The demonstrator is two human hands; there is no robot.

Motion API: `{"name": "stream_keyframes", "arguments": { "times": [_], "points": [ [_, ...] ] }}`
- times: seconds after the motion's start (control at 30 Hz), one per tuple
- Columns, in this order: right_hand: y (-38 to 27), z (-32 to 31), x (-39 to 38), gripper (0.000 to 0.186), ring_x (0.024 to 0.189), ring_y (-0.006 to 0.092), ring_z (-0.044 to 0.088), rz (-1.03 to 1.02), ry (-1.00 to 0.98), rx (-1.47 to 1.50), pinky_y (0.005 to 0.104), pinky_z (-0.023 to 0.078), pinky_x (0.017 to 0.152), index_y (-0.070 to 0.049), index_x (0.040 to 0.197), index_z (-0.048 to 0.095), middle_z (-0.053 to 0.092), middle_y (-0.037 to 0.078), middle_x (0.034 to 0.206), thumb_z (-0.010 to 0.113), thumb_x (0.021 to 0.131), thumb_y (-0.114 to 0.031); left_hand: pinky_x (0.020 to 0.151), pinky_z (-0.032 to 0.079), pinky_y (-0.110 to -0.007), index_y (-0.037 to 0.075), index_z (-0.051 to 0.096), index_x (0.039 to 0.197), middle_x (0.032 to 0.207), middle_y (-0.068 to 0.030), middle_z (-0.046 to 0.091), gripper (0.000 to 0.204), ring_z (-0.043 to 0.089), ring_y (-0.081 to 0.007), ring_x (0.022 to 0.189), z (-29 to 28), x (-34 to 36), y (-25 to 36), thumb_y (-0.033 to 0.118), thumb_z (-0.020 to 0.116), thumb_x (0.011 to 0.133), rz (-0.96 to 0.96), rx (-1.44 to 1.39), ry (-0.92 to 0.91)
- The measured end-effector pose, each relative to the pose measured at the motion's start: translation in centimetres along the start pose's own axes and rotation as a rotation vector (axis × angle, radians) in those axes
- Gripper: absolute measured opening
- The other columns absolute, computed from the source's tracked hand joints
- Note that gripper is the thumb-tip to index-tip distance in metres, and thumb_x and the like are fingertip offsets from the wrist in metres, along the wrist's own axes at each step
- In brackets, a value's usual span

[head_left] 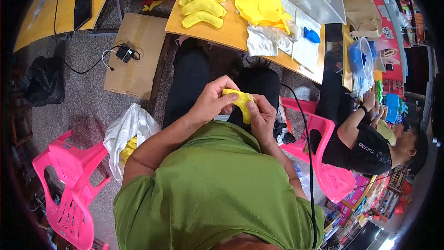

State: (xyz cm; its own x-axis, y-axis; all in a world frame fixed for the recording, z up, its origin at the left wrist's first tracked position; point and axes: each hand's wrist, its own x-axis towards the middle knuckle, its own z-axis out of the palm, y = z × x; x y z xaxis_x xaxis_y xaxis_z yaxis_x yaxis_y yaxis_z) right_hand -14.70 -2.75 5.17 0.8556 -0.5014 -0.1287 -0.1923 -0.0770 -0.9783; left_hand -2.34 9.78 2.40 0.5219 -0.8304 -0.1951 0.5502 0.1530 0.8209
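In front of my lap I hold a small yellow curved cloth piece (243, 103). My left hand (213, 99) pinches its left end with thumb and fingers. My right hand (262, 117) grips the other end, thumb on top. On the wooden table (217, 35) ahead lie several plump yellow banana-shaped cloth pieces (202, 19). Right of them is a pile of flat yellow cloth pieces (255, 1). Crumpled white material (262, 40) lies at the near edge, and a small blue object (311, 35) rests on a white sheet.
A clear plastic bin (307, 0) stands on the table's right. To my left are a white sack (134, 127) with yellow pieces, a pink chair (69, 171) and flat cardboard (132, 65) bearing a black adapter (125, 53). A co-worker (370, 148) sits at right; a black cable (307, 143) hangs beside me.
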Motion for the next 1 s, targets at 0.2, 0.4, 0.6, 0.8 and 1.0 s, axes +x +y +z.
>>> {"name": "stream_keyframes", "arguments": {
  "times": [0.2, 0.4, 0.6, 0.8, 1.0],
  "points": [
    [-0.4, -0.2, 0.3, 0.022, 0.068, 0.0044, 0.05, -0.039, -0.003, -0.128, 0.0186, 0.041, 0.06, 0.001, 0.1, 0.059, 0.059, 0.0, 0.08, 0.055, 0.093, -0.019, 0.056, 0.044, -0.024, 0.002, 0.054, 0.088, 0.072, -0.0012, 0.056, 0.017, 0.052, -0.0076, 0.062, 0.1, 0.3, 0.4, 0.016, 0.063, 0.087, 0.201, 0.212, 0.033],
    [-2.3, 0.7, 0.6, 0.032, 0.068, 0.0084, 0.055, 0.216, -0.185, 0.152, 0.0206, 0.043, 0.058, 0.0, 0.108, 0.053, 0.06, 0.004, 0.081, 0.053, 0.093, -0.029, 0.057, 0.041, -0.021, 0.001, 0.056, 0.085, 0.07, 0.0009, 0.054, 0.016, 0.048, -0.0052, 0.062, 0.3, 0.0, 0.7, 0.015, 0.064, 0.086, 0.31, 0.532, 0.052],
    [-2.3, -0.4, 1.4, 0.019, 0.06, 0.0048, 0.052, 0.292, -0.226, 0.096, 0.0187, 0.04, 0.054, -0.003, 0.101, 0.057, 0.059, 0.0, 0.073, 0.055, 0.092, -0.019, 0.063, 0.046, -0.023, 0.004, 0.051, 0.108, 0.09, -0.0052, 0.059, 0.032, 0.058, -0.0113, 0.075, -1.4, 0.1, -0.4, 0.008, 0.067, 0.081, 0.084, 0.039, -0.085],
    [-7.4, -1.3, 0.7, 0.015, 0.056, 0.009, 0.053, -0.154, 0.159, -0.097, 0.0204, 0.041, 0.05, -0.002, 0.098, 0.059, 0.059, 0.003, 0.072, 0.055, 0.091, -0.015, 0.1, 0.035, -0.034, 0.012, 0.01, 0.147, 0.143, -0.0157, 0.03, 0.101, 0.034, -0.0238, 0.129, -3.3, 0.3, -3.0, 0.004, 0.075, 0.07, -0.058, -0.31, -0.264],
    [-0.7, 0.5, 1.1, 0.02, 0.064, 0.016, 0.058, -0.211, -0.061, -0.436, 0.0301, 0.046, 0.054, -0.004, 0.1, 0.06, 0.058, 0.01, 0.077, 0.067, 0.082, -0.011, 0.105, 0.028, -0.038, 0.007, 0.012, 0.146, 0.149, -0.0074, 0.026, 0.102, 0.025, -0.0168, 0.136, -2.0, 1.1, -4.1, 0.0, 0.072, 0.064, -0.225, -0.294, -0.344]
  ]
}}
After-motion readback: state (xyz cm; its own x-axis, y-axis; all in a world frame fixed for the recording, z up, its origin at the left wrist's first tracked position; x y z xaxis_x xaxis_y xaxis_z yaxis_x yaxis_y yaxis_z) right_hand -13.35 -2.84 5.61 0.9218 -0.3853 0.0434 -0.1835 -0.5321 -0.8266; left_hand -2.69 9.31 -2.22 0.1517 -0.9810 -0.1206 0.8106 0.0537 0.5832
